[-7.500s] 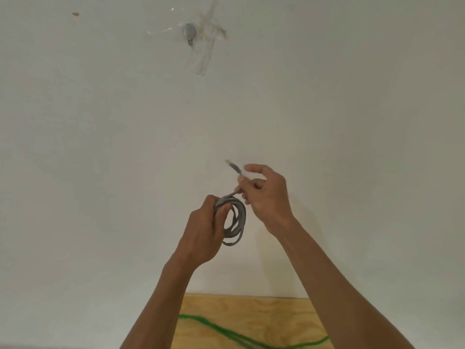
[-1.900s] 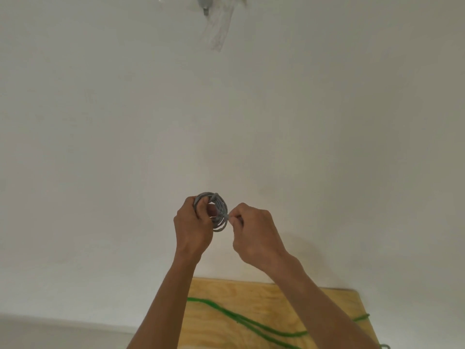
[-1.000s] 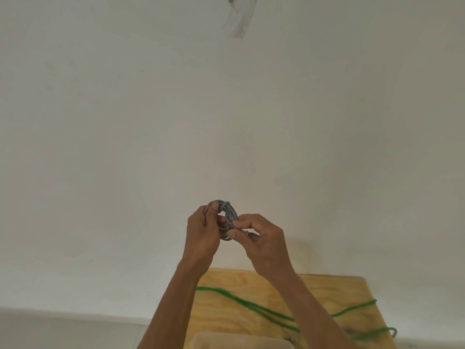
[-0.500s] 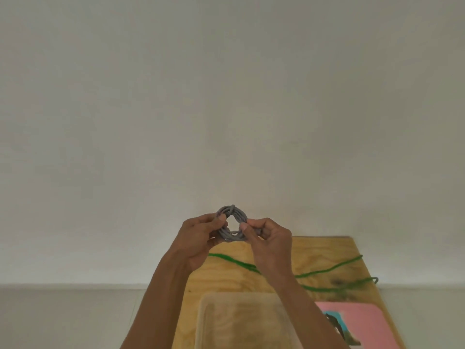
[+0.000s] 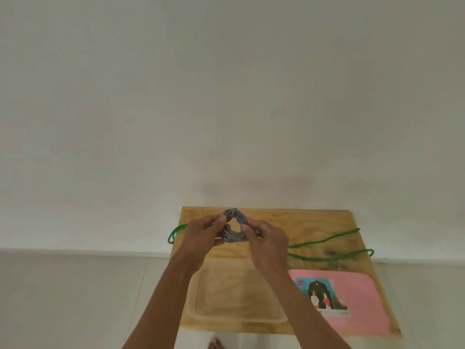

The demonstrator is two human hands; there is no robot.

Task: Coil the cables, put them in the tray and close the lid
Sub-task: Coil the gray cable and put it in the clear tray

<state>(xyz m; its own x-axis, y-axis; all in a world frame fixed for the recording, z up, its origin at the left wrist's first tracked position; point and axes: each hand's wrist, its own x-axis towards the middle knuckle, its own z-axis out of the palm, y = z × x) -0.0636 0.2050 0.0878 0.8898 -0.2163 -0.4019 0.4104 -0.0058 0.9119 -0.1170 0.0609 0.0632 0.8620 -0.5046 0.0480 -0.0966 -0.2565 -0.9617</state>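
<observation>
Pinching grey cable coil [image 5: 234, 226] between left hand [image 5: 201, 236] and right hand [image 5: 269, 244], fingers clamped both sides, keeping loops together above clear plastic tray [image 5: 236, 319].

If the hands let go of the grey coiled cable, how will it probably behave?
The grey cable looks thin and floppy, so it probably weighs little. Both the left hand and the right hand pinch its loops, and nothing visibly ties them, so it may spring open.

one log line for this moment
both hands: left hand, right hand hold coiled grey cable | tray empty, open | green cable uncoiled
</observation>
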